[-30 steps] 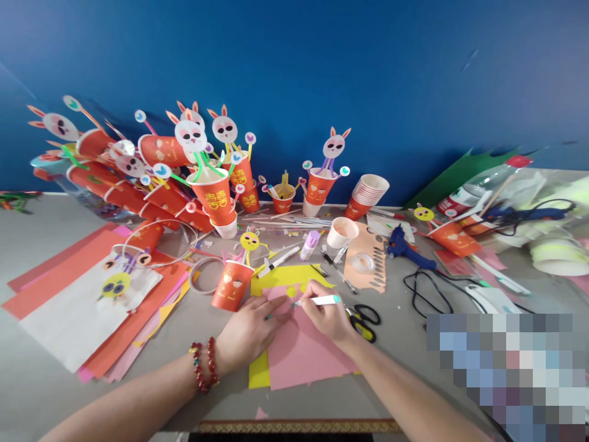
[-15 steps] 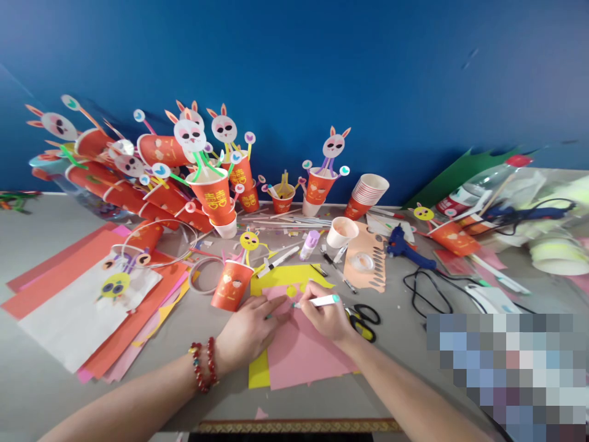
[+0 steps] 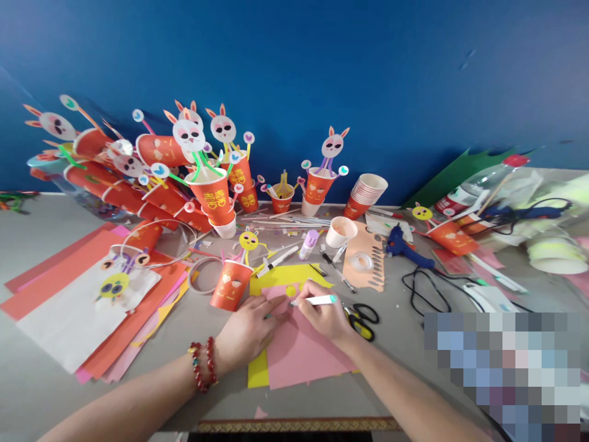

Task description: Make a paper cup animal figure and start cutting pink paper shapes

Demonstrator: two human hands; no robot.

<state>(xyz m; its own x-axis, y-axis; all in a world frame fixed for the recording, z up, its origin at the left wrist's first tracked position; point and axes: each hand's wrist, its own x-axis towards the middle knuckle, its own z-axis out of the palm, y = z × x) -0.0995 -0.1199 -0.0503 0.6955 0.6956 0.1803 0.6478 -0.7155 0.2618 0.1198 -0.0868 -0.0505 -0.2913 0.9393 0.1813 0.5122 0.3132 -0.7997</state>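
Observation:
A pink sheet (image 3: 304,353) lies over a yellow sheet (image 3: 257,372) in front of me. My left hand (image 3: 251,325) rests on the pink sheet's left side, fingers stretched toward its upper edge. Pinched in my right hand (image 3: 322,312) is a white marker (image 3: 319,300) with a green end, its tip down at the pink sheet by my left fingertips. A small yellow round piece (image 3: 291,290) sits just above the tip. Black-handled scissors (image 3: 363,319) lie right of my right hand. A red paper cup (image 3: 231,285) with a yellow animal face stands beyond my left hand.
Red cups with rabbit faces (image 3: 209,196) crowd the back left. Coloured paper (image 3: 69,307) lies at left. A glue stick (image 3: 309,244), a white cup (image 3: 342,232), tape on an orange card (image 3: 363,276) and a blue glue gun (image 3: 407,248) with its cord are further back and right.
The marker has shifted very slightly left with my right hand. My left hand keeps its place on the pink sheet. The whole view has moved a little.

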